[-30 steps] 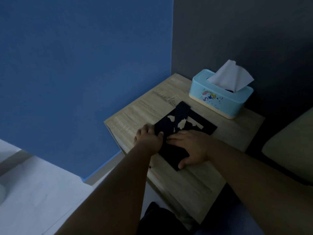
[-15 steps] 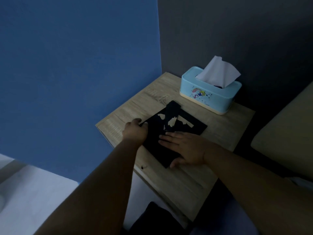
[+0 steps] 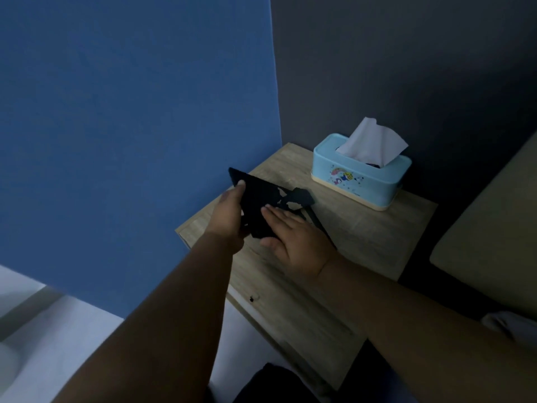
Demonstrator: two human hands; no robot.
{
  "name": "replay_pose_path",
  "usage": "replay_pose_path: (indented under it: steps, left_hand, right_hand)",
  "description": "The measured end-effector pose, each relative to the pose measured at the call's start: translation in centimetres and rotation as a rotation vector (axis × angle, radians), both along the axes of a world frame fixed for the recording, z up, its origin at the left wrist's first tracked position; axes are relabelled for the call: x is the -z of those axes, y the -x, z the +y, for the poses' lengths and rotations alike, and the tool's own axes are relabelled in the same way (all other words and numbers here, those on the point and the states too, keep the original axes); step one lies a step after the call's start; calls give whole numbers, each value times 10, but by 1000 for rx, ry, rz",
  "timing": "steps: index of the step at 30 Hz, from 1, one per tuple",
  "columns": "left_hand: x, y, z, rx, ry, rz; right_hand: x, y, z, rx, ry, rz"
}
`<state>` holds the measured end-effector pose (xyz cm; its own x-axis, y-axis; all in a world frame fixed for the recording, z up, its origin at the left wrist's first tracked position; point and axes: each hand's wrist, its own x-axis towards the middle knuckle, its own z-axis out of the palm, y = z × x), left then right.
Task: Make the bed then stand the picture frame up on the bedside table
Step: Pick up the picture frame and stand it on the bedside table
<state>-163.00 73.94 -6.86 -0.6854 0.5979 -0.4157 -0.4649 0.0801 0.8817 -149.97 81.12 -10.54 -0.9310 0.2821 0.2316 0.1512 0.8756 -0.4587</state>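
A: What is hidden or hard to make out?

B: The room is dimly lit, so little detail can be read on the black picture frame [image 3: 258, 203]; only a few pale patches are seen on the side turned to the camera. Its near corner is covered by the right hand [image 3: 293, 239], and whether its lower edge is touching the bedside table [image 3: 369, 245] cannot be told. A pale padded surface [image 3: 494, 225] is cut off at the right edge of the view.

A: How are the hands placed?

B: The frame's left edge is gripped by the left hand [image 3: 229, 218], with the thumb laid on the upper face. The right hand is laid flat, fingers straight and together, against the frame's near face; nothing is clasped by it.

A: And where is the frame found?

B: It is held tilted over the table's left part, near the blue wall [image 3: 130, 126], with its left side raised. A dark flap [image 3: 302, 196] is seen sticking out at its far right.

A: Any containers?

B: A light blue tissue box [image 3: 360, 177] is set at the table's back corner, apart from the frame. A white tissue [image 3: 372, 144] is seen standing out of its slot.
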Motion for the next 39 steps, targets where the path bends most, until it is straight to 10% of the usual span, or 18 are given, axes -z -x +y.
replay_pose_path:
  steps: [8, 24, 39]
  left_hand:
    - [6, -20, -13, 1, -299, -344]
    - [21, -1, -24, 160, -50, 157]
    - [3, 30, -33, 122, 76, 408]
  right_hand:
    - [-28, 44, -20, 314, 199, 46]
    - [-37, 66, -17, 335, 630, 94]
    - [-11, 43, 29, 356, -162, -214]
